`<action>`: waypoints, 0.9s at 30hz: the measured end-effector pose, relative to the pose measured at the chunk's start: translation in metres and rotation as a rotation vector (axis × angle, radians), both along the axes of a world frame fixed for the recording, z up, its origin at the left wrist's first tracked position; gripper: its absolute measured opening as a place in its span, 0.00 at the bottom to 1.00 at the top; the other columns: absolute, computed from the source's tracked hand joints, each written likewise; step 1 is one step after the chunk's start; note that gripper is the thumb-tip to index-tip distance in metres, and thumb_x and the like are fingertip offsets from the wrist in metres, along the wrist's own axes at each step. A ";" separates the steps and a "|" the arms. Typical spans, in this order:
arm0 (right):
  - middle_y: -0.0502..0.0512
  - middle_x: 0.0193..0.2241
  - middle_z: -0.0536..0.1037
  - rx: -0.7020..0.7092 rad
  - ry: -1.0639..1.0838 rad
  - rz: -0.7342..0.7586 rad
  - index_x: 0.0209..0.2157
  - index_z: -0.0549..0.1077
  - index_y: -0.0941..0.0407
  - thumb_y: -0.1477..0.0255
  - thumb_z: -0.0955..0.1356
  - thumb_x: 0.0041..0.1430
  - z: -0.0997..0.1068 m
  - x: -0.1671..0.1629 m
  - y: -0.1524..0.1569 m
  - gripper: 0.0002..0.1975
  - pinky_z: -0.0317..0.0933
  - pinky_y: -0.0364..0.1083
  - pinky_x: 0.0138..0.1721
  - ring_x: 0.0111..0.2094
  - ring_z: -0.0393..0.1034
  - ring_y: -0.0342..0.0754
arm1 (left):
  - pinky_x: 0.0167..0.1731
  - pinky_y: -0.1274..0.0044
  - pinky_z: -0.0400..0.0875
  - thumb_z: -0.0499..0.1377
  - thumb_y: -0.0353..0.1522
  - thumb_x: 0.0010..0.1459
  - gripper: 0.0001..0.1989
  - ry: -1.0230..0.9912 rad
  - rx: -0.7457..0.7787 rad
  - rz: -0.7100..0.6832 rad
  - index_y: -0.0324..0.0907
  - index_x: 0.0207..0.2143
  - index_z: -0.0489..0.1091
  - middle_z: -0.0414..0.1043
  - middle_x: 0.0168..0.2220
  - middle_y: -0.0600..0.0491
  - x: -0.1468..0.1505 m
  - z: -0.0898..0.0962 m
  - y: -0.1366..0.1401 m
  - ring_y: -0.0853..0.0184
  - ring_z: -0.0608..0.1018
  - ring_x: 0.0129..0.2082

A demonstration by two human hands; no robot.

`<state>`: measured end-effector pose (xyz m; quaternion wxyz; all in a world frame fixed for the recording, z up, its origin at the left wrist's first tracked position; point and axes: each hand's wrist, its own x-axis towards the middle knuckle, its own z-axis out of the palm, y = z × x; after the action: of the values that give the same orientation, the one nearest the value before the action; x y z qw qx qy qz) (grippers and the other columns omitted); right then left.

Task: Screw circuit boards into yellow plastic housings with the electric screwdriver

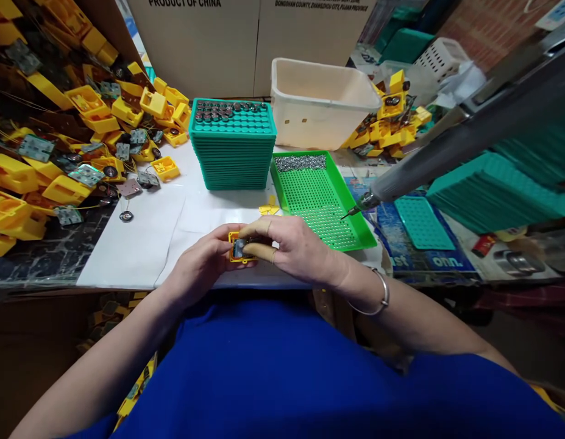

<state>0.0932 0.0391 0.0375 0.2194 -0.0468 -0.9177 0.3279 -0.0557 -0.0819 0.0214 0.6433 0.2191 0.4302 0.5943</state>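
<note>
My left hand (202,259) is closed around a small yellow plastic casing (232,236), held open side up near the table's front edge. Inside the casing sits a small dark grey part (239,247); its kind is partly hidden by fingers. My right hand (291,244) wears tan finger cots (260,251) on its fingers, which are closed at that grey part, within the casing's rim. Just beyond my hands lie several small yellow plastic pieces (269,208). A bright green perforated tray (305,186) with a heap of tiny screws (300,163) stands behind my right hand.
Yellow casings with wired circuit boards (36,147) pile up on the left. Stacked teal trays (234,152) hold round speaker-like parts on top. Behind stands a white bin (319,110). An electric screwdriver (369,198) hangs over the green tray. A flat teal tray (423,222) lies rightward.
</note>
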 end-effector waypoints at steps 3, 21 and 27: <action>0.54 0.37 0.81 -0.032 0.063 -0.021 0.42 0.76 0.60 0.74 0.68 0.62 -0.003 -0.001 0.001 0.08 0.65 0.41 0.39 0.37 0.74 0.41 | 0.41 0.70 0.75 0.57 0.27 0.52 0.17 0.008 0.008 0.001 0.39 0.44 0.76 0.76 0.45 0.48 0.001 0.001 0.001 0.61 0.76 0.42; 0.60 0.43 0.75 0.571 0.255 -0.172 0.46 0.75 0.57 0.74 0.61 0.67 -0.023 -0.001 -0.011 0.13 0.65 0.49 0.40 0.39 0.66 0.48 | 0.47 0.72 0.70 0.59 0.31 0.59 0.18 0.312 0.131 0.046 0.44 0.52 0.71 0.75 0.49 0.50 0.000 -0.008 -0.004 0.61 0.76 0.45; 0.62 0.47 0.76 0.637 0.235 -0.248 0.47 0.76 0.59 0.65 0.64 0.65 -0.024 0.001 -0.019 0.16 0.64 0.55 0.47 0.43 0.64 0.53 | 0.37 0.74 0.73 0.61 0.30 0.54 0.17 0.186 0.100 0.119 0.42 0.47 0.73 0.77 0.41 0.50 0.010 -0.008 0.003 0.63 0.77 0.38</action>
<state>0.0945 0.0199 0.0138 0.3650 -0.0490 -0.9297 -0.0004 -0.0453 -0.0791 0.0136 0.5523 0.2791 0.4701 0.6293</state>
